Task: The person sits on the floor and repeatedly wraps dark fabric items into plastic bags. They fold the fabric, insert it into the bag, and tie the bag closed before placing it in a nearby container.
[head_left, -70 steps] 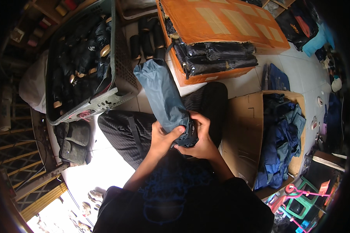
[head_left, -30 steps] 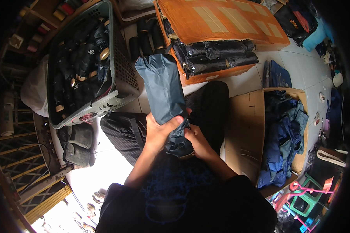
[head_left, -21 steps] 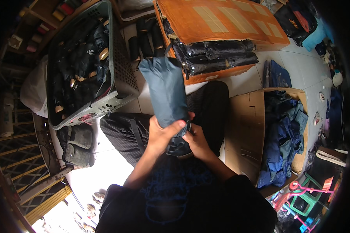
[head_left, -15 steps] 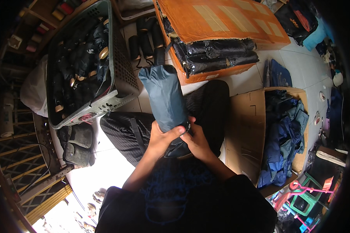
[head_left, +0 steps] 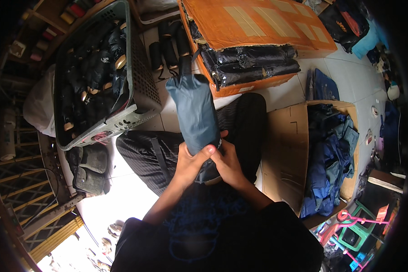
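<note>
A grey-blue cylindrical fabric pouch (head_left: 195,113), plump and slightly wrinkled, stands tilted away from me above my crossed legs. My left hand (head_left: 189,165) is closed round its near end from the left. From the right, my right hand (head_left: 228,165) grips the same end, and the two thumbs meet on the near side. The far end of the pouch looks gathered, with dark fabric just beyond it. Some fingers are hidden behind the pouch, and so is its underside.
At left stands a grey plastic basket (head_left: 143,97) full of black bundles. Ahead, an orange taped carton (head_left: 258,27) holds dark wrapped rolls, with black rolls (head_left: 169,52) beside it. An open cardboard box (head_left: 283,156) of blue fabric is at right. Dark pouches (head_left: 90,168) lie at lower left.
The pouch has shifted slightly right and toward me, and its far end looks narrower. My thumbs have moved closer together over the near end. Both hands keep hold.
</note>
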Demonstrator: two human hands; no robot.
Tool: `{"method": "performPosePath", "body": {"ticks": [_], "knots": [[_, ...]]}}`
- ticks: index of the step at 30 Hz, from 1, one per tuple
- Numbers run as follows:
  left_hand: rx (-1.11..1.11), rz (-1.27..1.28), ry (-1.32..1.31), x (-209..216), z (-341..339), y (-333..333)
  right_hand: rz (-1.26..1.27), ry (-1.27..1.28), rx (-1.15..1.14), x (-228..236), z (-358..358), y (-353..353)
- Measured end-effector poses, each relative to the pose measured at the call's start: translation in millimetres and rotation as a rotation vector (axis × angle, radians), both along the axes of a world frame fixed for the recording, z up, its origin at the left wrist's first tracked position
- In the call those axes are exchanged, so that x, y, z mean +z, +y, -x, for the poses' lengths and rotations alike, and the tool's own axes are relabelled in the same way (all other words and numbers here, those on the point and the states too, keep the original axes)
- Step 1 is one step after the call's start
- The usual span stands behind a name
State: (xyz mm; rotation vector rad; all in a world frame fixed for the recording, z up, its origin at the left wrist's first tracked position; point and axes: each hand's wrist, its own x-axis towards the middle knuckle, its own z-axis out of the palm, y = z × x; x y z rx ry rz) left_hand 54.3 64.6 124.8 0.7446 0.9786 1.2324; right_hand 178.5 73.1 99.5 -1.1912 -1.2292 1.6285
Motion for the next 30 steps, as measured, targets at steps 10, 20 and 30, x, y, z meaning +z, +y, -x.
{"method": "performPosePath", "body": {"ticks": [10, 20, 30], "knots": [[0.12, -0.086, -0.062, 6.9, 21.3, 21.4, 0.204, 0.364, 0.137, 2.0, -0.1, 0.4], [-0.007, 0.053, -0.021, -1.2, 10.8, 10.3, -0.029, 0.084, -0.067, -13.2, 6.3, -12.9], [0.148, 0.152, 0.021, -41.4, 3.7, -17.3, 0.189, 0.014, 0.01, -10.6, 7.1, -6.2]]}}
